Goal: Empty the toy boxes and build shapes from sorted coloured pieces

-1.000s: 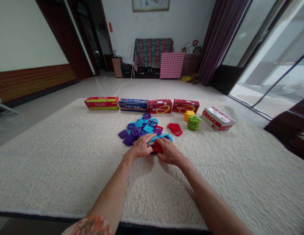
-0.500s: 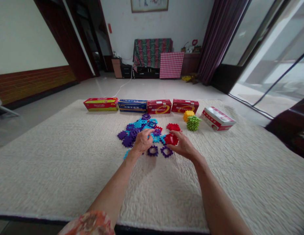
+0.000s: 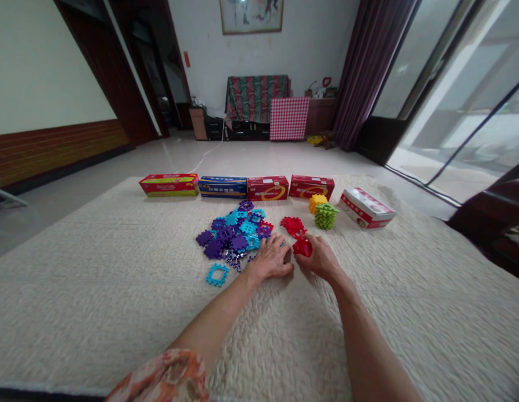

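Note:
My left hand (image 3: 273, 257) rests palm down at the right edge of a heap of purple and blue interlocking plastic squares, its fingers apart. It covers the purple frames beneath it, so what they touch is hidden. Pinched in my right hand (image 3: 324, 258) is a red interlocking square (image 3: 302, 247), just to the right of my left fingers. More red squares (image 3: 292, 225) lie on the mat a little beyond it. In the heap, purple squares (image 3: 213, 249) mix with light blue ones (image 3: 248, 227). A single light blue frame (image 3: 217, 274) lies apart at the near left.
A green stack (image 3: 325, 216) and a yellow stack (image 3: 317, 202) of squares stand right of the red ones. Behind are a red-yellow box (image 3: 170, 185), a blue box (image 3: 223, 187) and two red boxes (image 3: 268, 188). A white-red box (image 3: 367, 207) sits at right on the quilted mat (image 3: 117, 273).
My left hand has moved right and nearer, from the heap's middle onto the purple frames. My right hand has come slightly nearer, still gripping red. The view has tilted up a little.

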`<action>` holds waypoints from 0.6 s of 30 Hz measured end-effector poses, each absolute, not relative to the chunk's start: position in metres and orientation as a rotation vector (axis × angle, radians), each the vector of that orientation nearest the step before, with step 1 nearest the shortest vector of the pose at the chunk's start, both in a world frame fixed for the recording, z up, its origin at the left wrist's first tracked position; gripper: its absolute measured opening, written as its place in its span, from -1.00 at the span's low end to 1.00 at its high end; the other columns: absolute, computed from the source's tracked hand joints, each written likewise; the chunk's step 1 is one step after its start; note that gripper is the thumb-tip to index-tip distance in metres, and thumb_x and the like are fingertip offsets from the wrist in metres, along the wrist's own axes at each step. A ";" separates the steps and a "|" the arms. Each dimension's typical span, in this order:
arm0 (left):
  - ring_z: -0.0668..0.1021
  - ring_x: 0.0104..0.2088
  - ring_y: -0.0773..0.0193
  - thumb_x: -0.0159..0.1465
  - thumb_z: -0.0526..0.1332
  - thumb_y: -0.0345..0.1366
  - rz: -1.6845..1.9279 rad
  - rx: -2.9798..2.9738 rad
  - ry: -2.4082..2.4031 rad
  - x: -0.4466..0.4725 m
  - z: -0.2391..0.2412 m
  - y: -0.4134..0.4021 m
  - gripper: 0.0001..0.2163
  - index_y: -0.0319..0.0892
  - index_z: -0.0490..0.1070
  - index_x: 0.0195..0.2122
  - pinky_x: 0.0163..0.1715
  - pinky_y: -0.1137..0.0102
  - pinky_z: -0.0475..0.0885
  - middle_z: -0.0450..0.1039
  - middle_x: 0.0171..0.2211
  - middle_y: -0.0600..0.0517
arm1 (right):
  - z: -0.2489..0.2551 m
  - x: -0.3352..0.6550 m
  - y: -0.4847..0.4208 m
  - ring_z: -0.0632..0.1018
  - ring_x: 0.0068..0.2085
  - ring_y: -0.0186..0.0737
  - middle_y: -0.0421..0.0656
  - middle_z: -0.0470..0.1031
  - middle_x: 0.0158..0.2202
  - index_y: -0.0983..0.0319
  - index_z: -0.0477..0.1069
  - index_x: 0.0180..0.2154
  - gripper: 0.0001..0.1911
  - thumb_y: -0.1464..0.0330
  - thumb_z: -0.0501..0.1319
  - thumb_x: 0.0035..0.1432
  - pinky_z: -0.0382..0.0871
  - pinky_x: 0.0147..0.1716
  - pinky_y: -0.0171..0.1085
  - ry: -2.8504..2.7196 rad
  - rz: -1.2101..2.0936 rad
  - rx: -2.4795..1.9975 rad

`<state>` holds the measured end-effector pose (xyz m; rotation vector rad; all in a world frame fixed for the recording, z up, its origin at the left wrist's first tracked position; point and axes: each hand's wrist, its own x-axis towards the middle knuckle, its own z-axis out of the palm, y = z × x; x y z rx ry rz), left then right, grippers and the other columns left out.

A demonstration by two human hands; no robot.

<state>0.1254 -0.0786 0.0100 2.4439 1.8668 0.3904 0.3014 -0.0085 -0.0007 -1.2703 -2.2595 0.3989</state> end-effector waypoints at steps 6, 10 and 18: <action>0.26 0.23 -0.09 0.23 0.18 -0.24 0.330 2.569 1.915 0.093 0.018 -0.096 -0.82 -0.15 0.48 -0.20 0.17 -0.06 0.22 0.34 0.10 -0.15 | 0.008 0.297 -0.015 0.49 -0.20 -0.12 0.00 0.43 -0.16 0.30 0.34 0.12 -0.41 0.32 0.28 0.02 0.35 -0.16 -0.22 -2.302 0.414 -1.319; 0.25 0.25 -0.10 0.24 0.19 -0.26 0.337 2.640 1.926 0.076 0.020 -0.105 -0.84 -0.17 0.51 -0.24 0.18 -0.06 0.19 0.35 0.12 -0.15 | 0.009 0.296 -0.017 0.49 -0.18 -0.11 0.02 0.43 -0.14 0.32 0.33 0.13 -0.40 0.34 0.29 0.03 0.35 -0.14 -0.22 -2.303 0.440 -1.323; 0.32 0.22 -0.05 0.21 0.19 -0.35 0.495 2.534 2.167 0.036 0.016 -0.109 -0.84 -0.15 0.53 -0.21 0.12 0.04 0.28 0.41 0.09 -0.14 | 0.008 0.295 -0.016 0.50 -0.14 -0.10 0.04 0.42 -0.10 0.32 0.33 0.14 -0.39 0.34 0.29 0.03 0.34 -0.08 -0.21 -2.301 0.460 -1.327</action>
